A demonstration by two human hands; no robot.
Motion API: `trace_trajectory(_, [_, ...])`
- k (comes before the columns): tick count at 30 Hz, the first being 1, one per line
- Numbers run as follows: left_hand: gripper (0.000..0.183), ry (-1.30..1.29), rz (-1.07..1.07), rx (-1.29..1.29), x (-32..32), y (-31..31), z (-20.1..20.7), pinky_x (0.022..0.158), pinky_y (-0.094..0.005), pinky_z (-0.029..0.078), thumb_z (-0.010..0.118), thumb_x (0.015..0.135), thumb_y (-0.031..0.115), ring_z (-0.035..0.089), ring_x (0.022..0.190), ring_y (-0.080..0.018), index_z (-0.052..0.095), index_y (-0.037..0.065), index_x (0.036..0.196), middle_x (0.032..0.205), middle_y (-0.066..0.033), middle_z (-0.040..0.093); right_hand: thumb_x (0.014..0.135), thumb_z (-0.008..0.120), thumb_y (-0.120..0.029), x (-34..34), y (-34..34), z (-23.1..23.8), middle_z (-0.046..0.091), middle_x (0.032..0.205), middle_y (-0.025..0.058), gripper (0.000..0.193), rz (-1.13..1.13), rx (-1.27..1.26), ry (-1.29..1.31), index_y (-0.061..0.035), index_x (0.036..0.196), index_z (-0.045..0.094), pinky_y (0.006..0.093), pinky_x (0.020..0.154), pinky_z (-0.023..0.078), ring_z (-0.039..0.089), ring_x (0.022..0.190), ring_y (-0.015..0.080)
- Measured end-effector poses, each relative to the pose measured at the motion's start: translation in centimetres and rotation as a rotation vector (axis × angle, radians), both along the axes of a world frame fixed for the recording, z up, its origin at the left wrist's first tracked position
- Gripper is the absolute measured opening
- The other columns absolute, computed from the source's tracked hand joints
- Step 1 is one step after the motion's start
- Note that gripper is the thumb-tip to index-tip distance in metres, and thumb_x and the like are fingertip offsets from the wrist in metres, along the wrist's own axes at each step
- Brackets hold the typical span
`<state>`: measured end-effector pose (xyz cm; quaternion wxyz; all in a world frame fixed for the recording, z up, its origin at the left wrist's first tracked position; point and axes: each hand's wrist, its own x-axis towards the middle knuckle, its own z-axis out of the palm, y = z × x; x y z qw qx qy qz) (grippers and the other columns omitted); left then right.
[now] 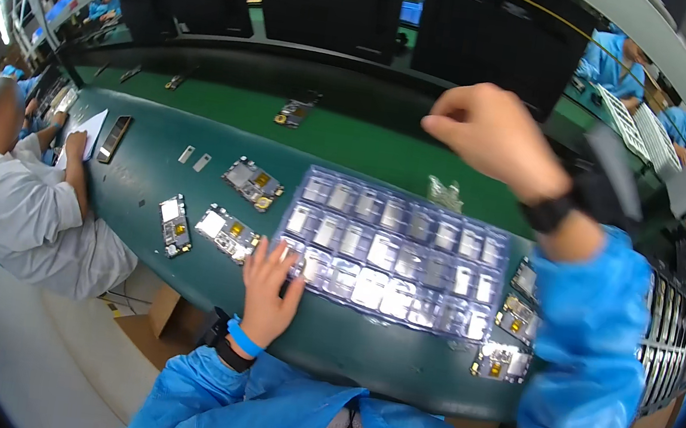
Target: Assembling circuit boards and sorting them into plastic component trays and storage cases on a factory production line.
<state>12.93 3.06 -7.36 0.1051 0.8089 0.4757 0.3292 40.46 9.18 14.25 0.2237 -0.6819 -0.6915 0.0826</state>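
One clear tray [379, 212] lies partly under spread left fingers [270, 263]; right fingers [447, 130], curled together, hang apart from it.

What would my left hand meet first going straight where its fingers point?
Probably the clear tray; your left hand is at its near left corner, though whether they touch is unclear.

The tray [405, 200] lay on the table [392, 368]. Left of the tray were three circuit boards [229, 234]; right of the tray, three other boards [517, 319]. Just behind the tray was a heap of pieces [446, 195].
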Motion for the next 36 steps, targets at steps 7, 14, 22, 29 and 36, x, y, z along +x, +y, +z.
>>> trace_trajectory(7, [0.036,-0.127,-0.103,-0.116,-0.8,0.8,-2.0,0.1,-0.0503,0.024,0.063,0.075,0.011,0.028,0.124,-0.0438,0.053,0.001,0.109,0.129,-0.0195,0.04,0.072,0.066,-0.029,-6.3,20.1,-16.0,0.063,0.096,0.0137,0.037,-0.003,-0.076,0.077,-0.0067,0.101,0.061,0.0388,0.083,0.044,0.058,0.093,0.0299])
trace_trajectory(14, [0.04,-0.197,-0.083,-0.197,-1.2,1.0,-2.6,0.1,-0.0516,0.022,0.066,0.073,0.014,0.03,0.124,-0.0415,0.054,0.002,0.109,0.127,-0.0171,0.043,0.078,0.06,-0.037,-11.1,27.7,-24.1,0.038,0.135,0.0074,0.068,-0.11,-0.048,-0.131,-0.0106,0.134,0.03,0.0546,0.093,0.032,0.029,0.126,0.036])
trace_trajectory(22, [0.038,-0.24,-0.087,-0.185,-1.0,1.0,-2.6,0.1,-0.0516,0.023,0.066,0.073,0.013,0.031,0.123,-0.0423,0.053,0.001,0.106,0.124,-0.0185,0.045,0.046,0.083,-0.041,-9.8,26.9,-21.3,0.048,0.119,0.0225,0.088,-0.16,-0.341,-0.051,0.0009,0.116,0.05,0.0408,0.097,0.034,0.042,0.115,0.0373])
trace_trajectory(29, [0.035,-0.248,-0.075,-0.098,-1.1,0.8,-2.2,0.101,-0.056,0.016,0.062,0.076,0.011,0.03,0.124,-0.0433,0.05,0.001,0.107,0.124,-0.0189,0.045,0.075,0.067,-0.019,-7.1,19.6,-14.2,0.058,0.067,0.01,0.021,-0.056,-0.131,0.606,-0.0014,0.082,0.057,0.029,0.052,0.047,0.058,0.058,0.0164])
trace_trajectory(36, [0.052,-1.464,-0.442,-0.652,-1.2,0.2,1.3,0.101,-0.0484,0.03,0.046,0.089,0.007,0.036,0.123,-0.0296,0.019,0.002,0.134,0.134,-0.0131,0.033,0.082,0.062,-0.013,-9.2,-0.5,-8.6,0.055,0.072,0.003,0.015,0.179,-0.338,1.058,0.0004,0.084,0.054,0.0214,0.047,0.045,0.051,0.056,0.0067])
